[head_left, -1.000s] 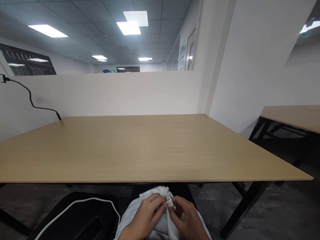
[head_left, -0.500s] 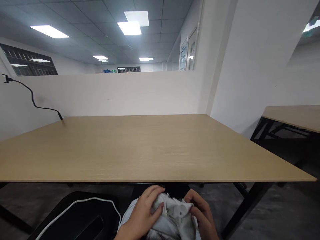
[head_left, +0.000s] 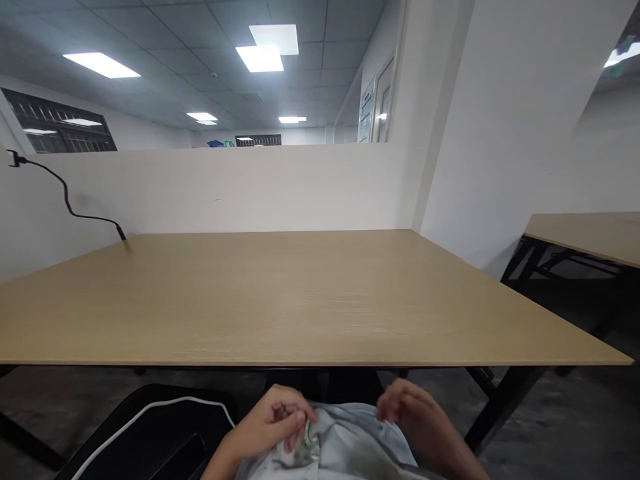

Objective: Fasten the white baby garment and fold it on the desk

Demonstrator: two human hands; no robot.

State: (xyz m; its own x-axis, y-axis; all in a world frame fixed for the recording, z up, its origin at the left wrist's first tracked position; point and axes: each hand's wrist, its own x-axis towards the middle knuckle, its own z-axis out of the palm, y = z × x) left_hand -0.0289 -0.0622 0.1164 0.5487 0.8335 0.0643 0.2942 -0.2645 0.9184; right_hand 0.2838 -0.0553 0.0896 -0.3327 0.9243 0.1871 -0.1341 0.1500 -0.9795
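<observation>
A crumpled pale grey-white cloth point(head_left: 345, 443), perhaps a garment, lies over my lap below the table's front edge. My left hand point(head_left: 275, 419) is closed, its thumb and fingers pinching a gathered fold at the cloth's left side. Greenish markings show on the fabric just under those fingers. To the right, my right hand point(head_left: 423, 417) hovers by the cloth's upper right edge, smeared by motion. Its fingers look bent, and whether they grip any fabric cannot be made out. The lower part of the cloth runs out of view.
A wooden table point(head_left: 280, 293) spans the view ahead, backed by a low white partition point(head_left: 280, 190). A black flexible-arm holder point(head_left: 67, 200) rises at its left rear. Left of my lap sits a black bag-like object point(head_left: 150, 437), crossed by a white cable point(head_left: 165, 401). Another table point(head_left: 595, 233) stands far right.
My right hand has come away from the bunched cloth and moved right. My left hand went from lying spread on it to pinching a fold further left. The cloth now lies flatter and wider.
</observation>
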